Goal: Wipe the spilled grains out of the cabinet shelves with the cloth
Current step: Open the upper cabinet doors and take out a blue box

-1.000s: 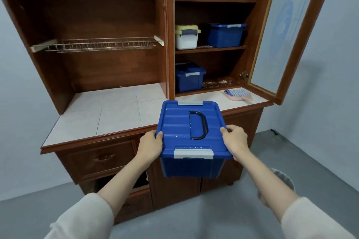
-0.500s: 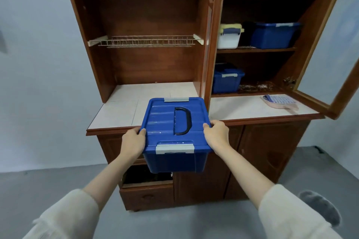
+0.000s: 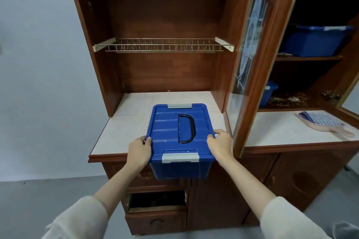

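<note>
Spilled grains (image 3: 287, 99) lie on the lowest shelf (image 3: 291, 109) at the right edge of the frame, behind the open glass door (image 3: 244, 63). A thinner scatter shows on the shelf above (image 3: 310, 58). Nothing there looks wiped, so judge the wiping itself as not yet begun.

What you have in hand looks like clearing the way. You hold a lidded blue box (image 3: 180, 128) in the centre of the frame. Your left hand (image 3: 138, 149) grips its left rim and your right hand (image 3: 220, 144) grips its right rim, fingers curled over the lid edge. The box's far half is over the tiled counter (image 3: 132, 122) of the left bay, and its near half hangs out past the counter's front edge. Whether it rests on the tile I cannot tell.

What looks like the cloth (image 3: 320, 121), blue-checked, lies on a pink scoop (image 3: 342, 132) on the counter at lower right, well apart from both your hands.

Left for you: set this box down and free your hands. You will likely need to lift out the small blue box (image 3: 269, 93) beside the grains and the large blue box (image 3: 314, 41) on the shelf above. Then take up the cloth and sweep both shelves. You are early in the job.
</note>
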A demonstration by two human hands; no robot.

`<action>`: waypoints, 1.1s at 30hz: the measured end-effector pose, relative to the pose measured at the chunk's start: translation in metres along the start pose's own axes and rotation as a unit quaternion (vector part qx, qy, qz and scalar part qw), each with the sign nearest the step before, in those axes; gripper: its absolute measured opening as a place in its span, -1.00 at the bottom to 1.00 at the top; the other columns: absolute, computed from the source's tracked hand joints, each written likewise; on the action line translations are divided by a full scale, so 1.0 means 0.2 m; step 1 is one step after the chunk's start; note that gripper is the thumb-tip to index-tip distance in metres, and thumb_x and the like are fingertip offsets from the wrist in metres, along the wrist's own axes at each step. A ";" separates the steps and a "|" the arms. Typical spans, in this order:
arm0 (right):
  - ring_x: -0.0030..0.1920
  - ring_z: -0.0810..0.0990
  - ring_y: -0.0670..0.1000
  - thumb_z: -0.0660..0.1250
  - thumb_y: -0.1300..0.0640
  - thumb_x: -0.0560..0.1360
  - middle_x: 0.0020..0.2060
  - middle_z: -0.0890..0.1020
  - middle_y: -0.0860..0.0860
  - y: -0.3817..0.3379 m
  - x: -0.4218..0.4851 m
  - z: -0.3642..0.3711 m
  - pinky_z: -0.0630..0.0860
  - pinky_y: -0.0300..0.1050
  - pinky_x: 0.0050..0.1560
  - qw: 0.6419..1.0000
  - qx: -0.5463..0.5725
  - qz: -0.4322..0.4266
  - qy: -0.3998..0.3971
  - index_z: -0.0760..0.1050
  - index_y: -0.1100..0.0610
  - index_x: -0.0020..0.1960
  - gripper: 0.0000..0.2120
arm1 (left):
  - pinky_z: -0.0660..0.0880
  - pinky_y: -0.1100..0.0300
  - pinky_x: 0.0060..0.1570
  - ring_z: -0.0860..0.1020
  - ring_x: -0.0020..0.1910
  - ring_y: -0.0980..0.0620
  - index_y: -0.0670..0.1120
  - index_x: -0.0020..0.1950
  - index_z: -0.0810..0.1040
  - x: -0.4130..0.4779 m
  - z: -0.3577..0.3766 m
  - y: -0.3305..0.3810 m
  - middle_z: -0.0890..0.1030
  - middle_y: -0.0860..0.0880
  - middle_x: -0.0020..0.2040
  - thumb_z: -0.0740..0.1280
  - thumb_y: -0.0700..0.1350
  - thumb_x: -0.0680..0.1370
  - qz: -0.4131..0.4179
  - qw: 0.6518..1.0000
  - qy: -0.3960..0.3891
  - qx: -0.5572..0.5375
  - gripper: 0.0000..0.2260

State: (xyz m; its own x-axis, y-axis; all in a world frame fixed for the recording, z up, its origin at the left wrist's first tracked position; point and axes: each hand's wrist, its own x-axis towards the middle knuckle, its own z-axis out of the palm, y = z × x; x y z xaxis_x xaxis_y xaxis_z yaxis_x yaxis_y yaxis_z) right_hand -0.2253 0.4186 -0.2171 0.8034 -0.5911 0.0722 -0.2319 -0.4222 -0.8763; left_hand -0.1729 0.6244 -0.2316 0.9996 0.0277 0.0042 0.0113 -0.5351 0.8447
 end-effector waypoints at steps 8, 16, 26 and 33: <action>0.04 0.56 0.13 0.15 0.24 0.58 0.09 0.59 0.15 0.04 0.36 0.22 0.41 -0.17 -0.14 0.998 -0.048 0.024 -0.020 0.47 0.25 0.20 -0.76 | 0.47 0.09 0.09 0.52 0.15 -0.14 -0.24 0.31 0.42 0.35 0.10 0.01 0.53 -0.19 0.23 0.07 -0.09 0.66 -0.005 1.000 -0.021 0.010 -0.67; -0.20 0.48 0.06 0.14 0.26 0.59 -0.14 0.57 0.10 0.01 0.55 0.29 0.32 -0.19 -0.33 0.999 -0.035 0.013 0.000 0.54 0.27 0.08 -0.79 | 0.43 0.12 0.01 0.52 0.09 -0.21 -0.29 0.20 0.49 0.57 0.17 0.03 0.56 -0.25 0.15 0.08 -0.12 0.65 0.006 1.000 -0.008 0.023 -0.69; -0.19 0.47 0.06 0.14 0.25 0.58 -0.13 0.58 0.08 -0.02 0.71 0.37 0.31 -0.21 -0.30 0.999 -0.028 0.027 0.010 0.57 0.24 0.08 -0.76 | 0.47 0.03 0.08 0.52 0.09 -0.21 -0.26 0.25 0.47 0.75 0.21 0.05 0.56 -0.24 0.16 0.08 -0.12 0.65 -0.013 1.000 0.002 -0.018 -0.68; 0.04 0.56 0.12 0.16 0.22 0.59 0.11 0.61 0.12 -0.02 0.76 0.39 0.44 -0.15 -0.08 0.999 -0.017 0.035 0.019 0.53 0.22 0.19 -0.75 | 0.49 -0.02 0.15 0.52 0.12 -0.20 -0.25 0.28 0.45 0.78 0.23 0.06 0.55 -0.22 0.19 0.07 -0.10 0.65 -0.020 0.999 0.005 -0.030 -0.67</action>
State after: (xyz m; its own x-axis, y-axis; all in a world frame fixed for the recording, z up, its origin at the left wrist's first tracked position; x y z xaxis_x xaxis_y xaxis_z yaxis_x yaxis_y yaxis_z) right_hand -0.0597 0.3845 -0.2400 0.7635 -0.6451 0.0293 -0.3058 -0.4011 -0.8635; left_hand -0.0154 0.5833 -0.2454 0.9981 0.0564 -0.0253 0.0494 -0.4824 0.8746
